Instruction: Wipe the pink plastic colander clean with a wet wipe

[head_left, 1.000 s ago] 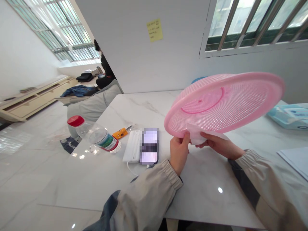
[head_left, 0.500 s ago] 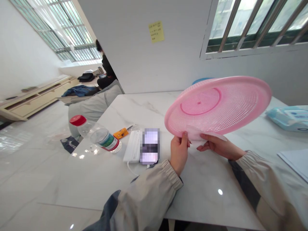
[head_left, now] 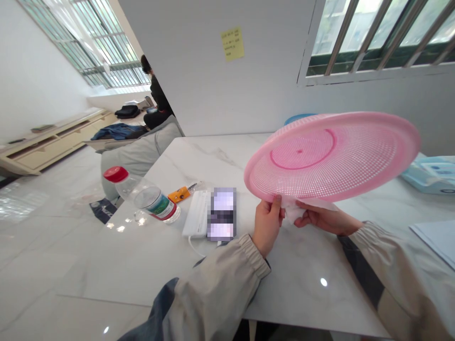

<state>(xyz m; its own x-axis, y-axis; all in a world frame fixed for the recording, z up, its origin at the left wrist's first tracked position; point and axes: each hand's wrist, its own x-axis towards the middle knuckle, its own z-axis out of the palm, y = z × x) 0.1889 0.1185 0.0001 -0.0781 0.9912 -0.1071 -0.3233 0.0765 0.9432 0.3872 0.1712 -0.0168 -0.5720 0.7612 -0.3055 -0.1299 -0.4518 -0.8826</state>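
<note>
A round pink mesh plastic basket (head_left: 366, 156) is held up tilted above the table, its hollow side facing me. My left hand (head_left: 267, 225) is closed on the near rim, thumb on the inner side. Just to its right, my right hand (head_left: 322, 219) pinches a white wet wipe (head_left: 293, 211) against the same rim. Part of the wipe hangs below the rim between both hands, and another part spreads over the right fingers. The fingers behind the rim are hidden.
On the marble-patterned table (head_left: 213, 156) are a clear bottle (head_left: 156, 203) with a red cap, an orange item (head_left: 179, 194), a white power bank (head_left: 196, 215) with a cable, and a phone (head_left: 222, 215). A wipes pack (head_left: 432, 175) and paper (head_left: 435, 239) lie right. A person (head_left: 158, 97) sits far left.
The basket has tilted slightly and its right side reaches further right. The wipe is more bunched and hangs lower between my hands, which have barely shifted.
</note>
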